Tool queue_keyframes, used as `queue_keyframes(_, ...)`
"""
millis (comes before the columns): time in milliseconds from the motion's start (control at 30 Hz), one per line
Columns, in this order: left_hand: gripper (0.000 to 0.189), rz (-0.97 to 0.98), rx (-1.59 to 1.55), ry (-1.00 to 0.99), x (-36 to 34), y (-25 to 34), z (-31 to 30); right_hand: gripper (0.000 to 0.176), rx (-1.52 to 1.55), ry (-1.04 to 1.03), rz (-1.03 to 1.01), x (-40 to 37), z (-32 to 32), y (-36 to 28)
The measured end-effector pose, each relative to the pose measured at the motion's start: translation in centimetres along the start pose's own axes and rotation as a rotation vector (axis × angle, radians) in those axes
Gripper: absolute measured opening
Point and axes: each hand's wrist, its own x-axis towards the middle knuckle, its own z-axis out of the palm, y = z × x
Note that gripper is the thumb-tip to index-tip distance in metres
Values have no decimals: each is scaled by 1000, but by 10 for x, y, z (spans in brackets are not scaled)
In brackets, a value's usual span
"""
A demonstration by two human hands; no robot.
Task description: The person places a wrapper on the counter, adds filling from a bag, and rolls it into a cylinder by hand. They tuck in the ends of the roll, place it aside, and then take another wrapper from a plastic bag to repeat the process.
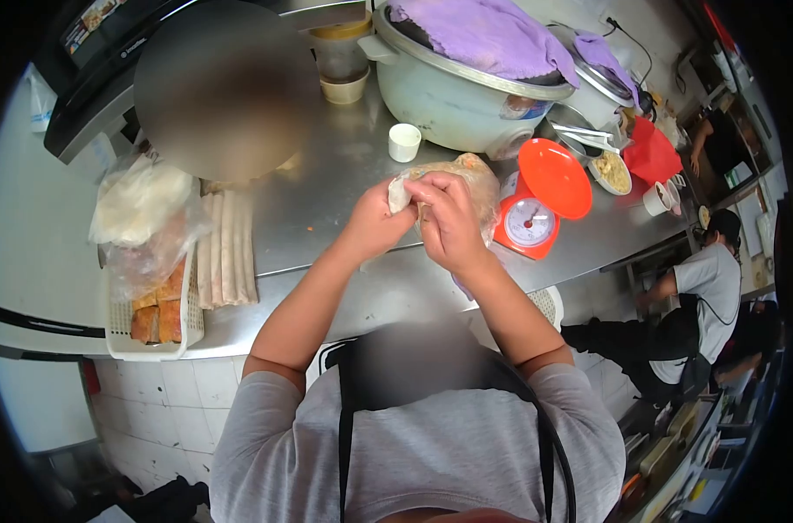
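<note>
My left hand is closed around a small white piece that looks like dough, held over the steel table. The fingers of my right hand are bent and pinch at the dough's right edge. Just behind my right hand lies a clear plastic bag of pale orange food, partly covered by the hand. Right of it stands an orange kitchen scale with a round orange pan. A small white cup sits beyond my hands.
At left are long pale rolls, a white basket with browned pieces, and a plastic bag of white sheets. A large tub under a purple cloth stands behind. A bowl is at right; a co-worker stands farther off.
</note>
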Motion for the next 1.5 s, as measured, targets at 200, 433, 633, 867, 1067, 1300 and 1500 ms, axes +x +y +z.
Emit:
queue_keyframes(200,12,-93,13,-289,-1,-2,-3,30,160,-265,9,13,-20,7)
queue_keyframes(433,11,-83,8,-322,-8,21,-5,18,89,-471,-7,43,-44,-9)
queue_keyframes(633,16,84,358,43,-12,19,1,12,153,-210,122,28,-35,-18)
queue_keyframes(867,16,253,516,224,-11,20,8,8,380,63,530,15,-4,-26)
queue_keyframes(1067,16,181,423,112,-16,22,6,10,212,-64,384,13,-13,-21)
queue_keyframes(1300,16,148,314,88,-17,25,3,28,-76,-129,138,8,-22,-23)
queue_keyframes(1500,14,186,313,53,-16,25,6,33,-108,-174,58,15,-27,-23)
